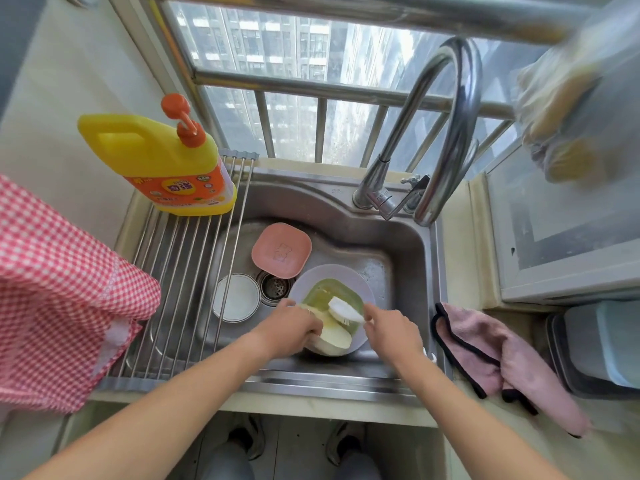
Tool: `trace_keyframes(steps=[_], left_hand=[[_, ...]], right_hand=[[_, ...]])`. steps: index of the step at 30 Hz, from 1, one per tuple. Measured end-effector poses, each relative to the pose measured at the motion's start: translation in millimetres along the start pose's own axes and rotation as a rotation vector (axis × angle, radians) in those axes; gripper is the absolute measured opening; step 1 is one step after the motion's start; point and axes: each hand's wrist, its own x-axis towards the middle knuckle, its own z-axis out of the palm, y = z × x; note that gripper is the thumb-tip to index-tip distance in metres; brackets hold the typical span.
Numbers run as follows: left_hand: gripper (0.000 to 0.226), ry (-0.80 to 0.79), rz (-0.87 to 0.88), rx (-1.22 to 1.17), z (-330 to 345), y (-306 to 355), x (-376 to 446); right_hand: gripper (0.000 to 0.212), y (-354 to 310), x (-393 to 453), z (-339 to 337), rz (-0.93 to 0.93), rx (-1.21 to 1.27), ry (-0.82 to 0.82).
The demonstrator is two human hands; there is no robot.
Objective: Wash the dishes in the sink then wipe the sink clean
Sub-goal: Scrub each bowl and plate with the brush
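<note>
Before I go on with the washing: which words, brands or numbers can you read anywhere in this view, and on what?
Yellow detergent bottle, orange label: large white characters, a brand name too blurred to quote; the smaller print is unreadable.
Faucet base: faint engraved marking, too small to read.
Pink square plate: an embossed bear figure, no words.

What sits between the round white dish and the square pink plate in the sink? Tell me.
The head view shows the round metal drain strainer between the round white dish and the square pink plate.

Steel sink [408,237]: pink square plate [281,250] at back, white round dish [236,297] left of drain [276,285]; yellow detergent bottle [162,161] on roll-up wire rack [180,271] at left; pink cloth [498,362] on counter right; chrome faucet [446,133] behind.
</note>
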Motion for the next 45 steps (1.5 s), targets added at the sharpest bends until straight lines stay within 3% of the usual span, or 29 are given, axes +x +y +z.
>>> trace_keyframes(steps=[5, 9, 16, 20, 23, 29, 34, 39, 45], left_hand=[[0.016, 0.147, -0.086, -0.393, -16, 3, -10], [0.022, 0.271, -0.360, -0.697, -17, -9, -10], [0.019, 0.204, -0.800, -1.473, 19, -15, -2], [0.020, 0.195, -0.849, -1.692, 22, -11, 1], [0.023, 0.170, -0.847, -1.695, 21, -11, 2], [0.012, 0.225, -0.895, -1.638, 21, -4, 8], [0.013, 0.267, -0.871, -1.505, 20, 0, 4], [0.017, 0.340, -0.793, -1.351, 17, 4, -1], [0.013, 0.342, -0.705, -1.235, 17, -4, -3]], right_hand=[[0.008, -2, 1, 2, 0.063, 0.068, 0.002], [0.012, -11, 0, 3, 0.081, 0.089, 0.017], [0.006, -27, -10, -2, 0.242, 0.367, 0.024], [0.007, -43, -13, -7, 0.288, 0.631, 0.065], [0.011, -53, -15, -11, 0.241, 0.751, 0.033], [0.011, -28, -14, -5, 0.419, 0.609, 0.034], [0.012, -21, 1, -26, 0.217, 0.771, -0.101], [0.012, 0, 21, -40, 0.268, 0.630, -0.124], [0.011, -5, 36, -62, 0.111, 0.769, -0.179]])
